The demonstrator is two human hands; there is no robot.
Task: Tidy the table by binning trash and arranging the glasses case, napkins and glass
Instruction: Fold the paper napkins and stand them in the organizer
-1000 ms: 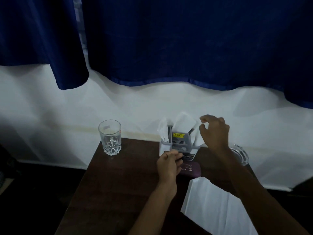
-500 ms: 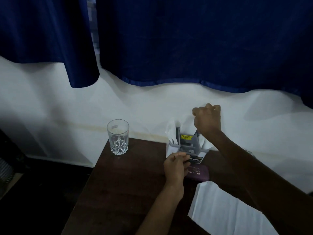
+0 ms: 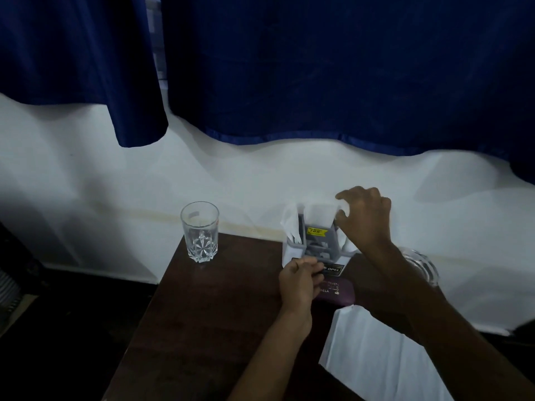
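A grey napkin holder [image 3: 315,247] stands at the far edge of the dark wooden table [image 3: 208,314], with white napkins [image 3: 318,214] upright in it. My right hand [image 3: 364,218] pinches the top right corner of a napkin. My left hand [image 3: 299,282] rests against the holder's front base, fingers curled on it. A purple glasses case [image 3: 338,292] lies just in front of the holder, partly covered by my left hand. A clear cut-glass tumbler [image 3: 199,231] stands upright at the table's far left corner.
A white cloth or sheet [image 3: 373,351] hangs over the table's near right part. A clear glass dish [image 3: 422,264] sits behind my right forearm. Blue curtains [image 3: 289,68] hang above a white wall. Dark floor lies to the left.
My right hand has moved from above the napkins to their right side, with fingers now spread around a napkin's corner. My left hand stays at the holder's base.
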